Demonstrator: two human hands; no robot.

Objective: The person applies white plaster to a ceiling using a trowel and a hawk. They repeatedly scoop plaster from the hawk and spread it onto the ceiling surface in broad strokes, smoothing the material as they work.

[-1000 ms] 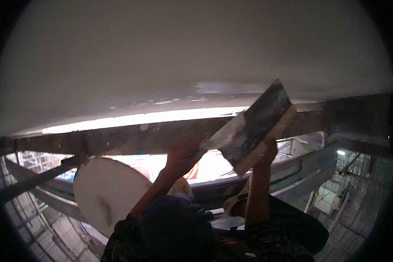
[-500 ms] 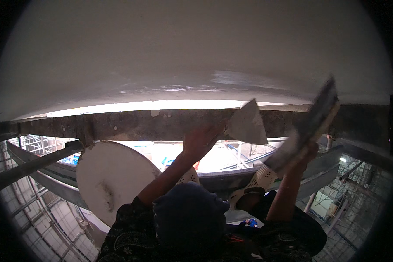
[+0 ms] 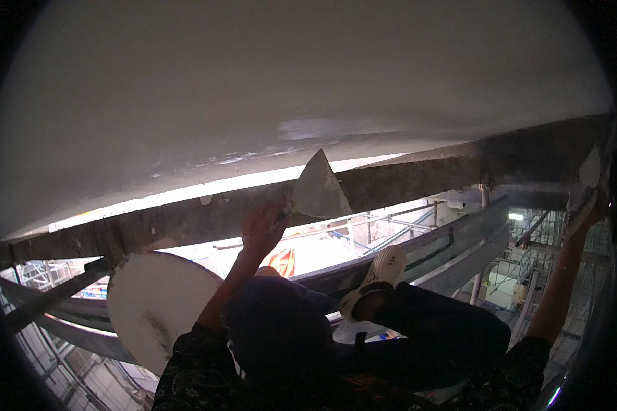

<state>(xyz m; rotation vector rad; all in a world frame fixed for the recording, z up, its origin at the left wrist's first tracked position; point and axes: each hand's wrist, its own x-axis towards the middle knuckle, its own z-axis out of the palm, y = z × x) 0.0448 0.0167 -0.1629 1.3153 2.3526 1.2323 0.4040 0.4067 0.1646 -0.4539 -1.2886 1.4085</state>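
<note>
My left hand is closed around the handle of a putty knife. Its wide triangular blade points up in front of a long dark beam. Far off to the right, my right hand grips a trowel, seen nearly edge-on and partly lost in the dark rim. A pale patch shows on the upper part of the trowel. Above the beam spreads a smooth grey surface with whitish streaks near its lower edge.
A round off-white disc with a dark smudge stands at the left, below the beam and beside a dark pipe. Metal planks and scaffold poles lie lower down. A perforated white clog is on my foot.
My right hand has swung out to the far right with the trowel. The putty knife in my left hand appears further left, and the whole view has tilted.
</note>
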